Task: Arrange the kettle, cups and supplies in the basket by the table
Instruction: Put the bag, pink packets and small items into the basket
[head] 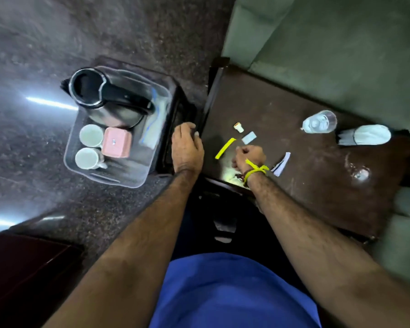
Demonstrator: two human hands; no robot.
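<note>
A clear plastic basket [133, 182] sits on a dark stool left of the table. It holds a steel kettle [104, 98] with a black lid and handle, two white cups [91, 135] [88, 158], a pink box [117, 145] and a pale packet [149, 138]. My left hand [186, 147] rests palm down at the dark table's [294, 197] left edge, fingers curled over something dark. My right hand [247, 157], with a yellow thread at the wrist, is closed into a fist on the table near a yellow sachet [225, 148]. Whether the fist holds anything is hidden.
On the table lie a small white creamer cup [238, 127], a pale blue packet [249, 137], a white sachet [281, 164], an overturned clear glass [320, 121], a white wrapped bundle [365, 134] and a second glass [360, 172]. Green sofa behind; stone floor to the left.
</note>
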